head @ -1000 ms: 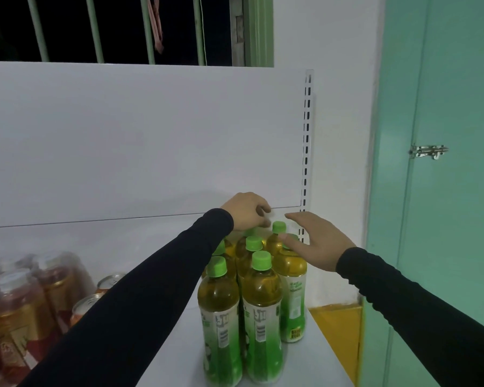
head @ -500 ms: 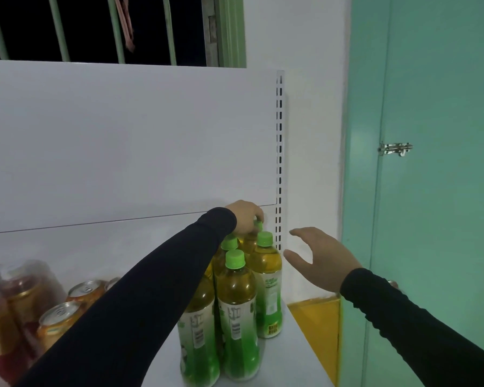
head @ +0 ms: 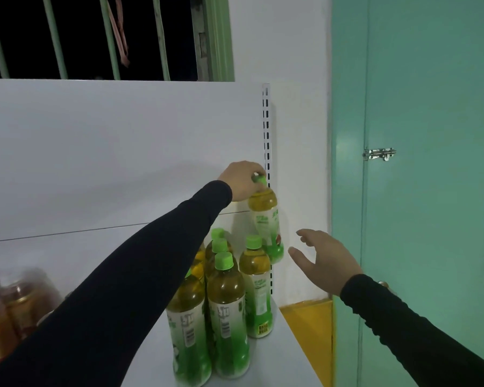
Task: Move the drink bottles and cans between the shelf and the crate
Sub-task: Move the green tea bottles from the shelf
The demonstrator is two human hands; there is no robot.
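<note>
Several blurred cans [head: 9,311], cropped left.

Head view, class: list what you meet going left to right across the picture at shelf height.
cans → standing green-capped bottles → lifted bottle, gripped at its cap by the left hand → right hand, open → teal door

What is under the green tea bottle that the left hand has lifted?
The lifted bottle hangs by its cap from the left hand, tilted, with no support beneath. Its base is above and behind the standing bottle on the shelf, which covers whatever lies directly beneath.
</note>
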